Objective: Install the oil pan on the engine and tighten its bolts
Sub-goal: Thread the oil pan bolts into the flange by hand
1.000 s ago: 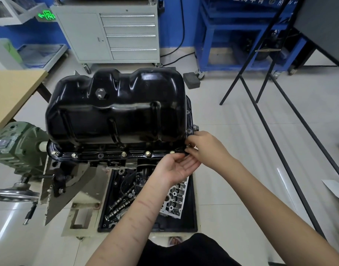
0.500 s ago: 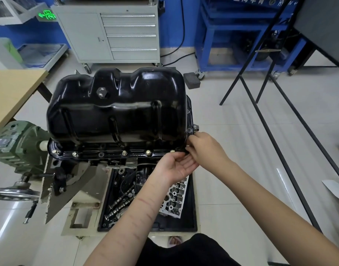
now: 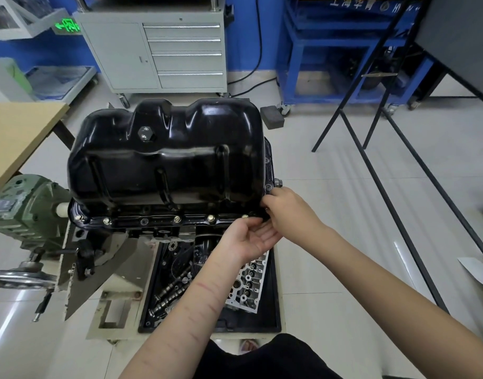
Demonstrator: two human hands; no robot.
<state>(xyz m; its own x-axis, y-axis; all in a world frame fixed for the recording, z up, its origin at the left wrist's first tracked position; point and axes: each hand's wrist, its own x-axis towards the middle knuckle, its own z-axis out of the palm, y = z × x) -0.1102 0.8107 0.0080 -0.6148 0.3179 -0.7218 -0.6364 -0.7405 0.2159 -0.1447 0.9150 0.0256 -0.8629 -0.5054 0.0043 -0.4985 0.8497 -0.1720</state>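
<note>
Head view: right hand pinches at oil pan flange corner; left hand cupped open below.

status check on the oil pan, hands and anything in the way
Right hand curled at the flange's near right corner, likely on a bolt. Left hand open, palm up, just below. Oil pan seated on the engine, bolts along the near edge. Nothing blocking.
</note>
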